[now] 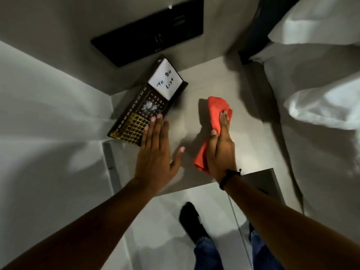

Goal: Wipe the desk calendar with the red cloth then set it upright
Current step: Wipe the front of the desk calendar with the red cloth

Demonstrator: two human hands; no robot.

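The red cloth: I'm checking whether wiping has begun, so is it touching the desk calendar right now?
No. The red cloth is gripped in the right hand over the bare tabletop, clearly apart from the desk calendar.

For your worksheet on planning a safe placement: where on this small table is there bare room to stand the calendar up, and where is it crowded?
Bare tabletop lies beyond the red cloth, between the desk calendar and the bed's white sheets. A narrow strip between the left hand and right hand is also free. The table's left side is crowded: the calendar lies there under the left fingertips.
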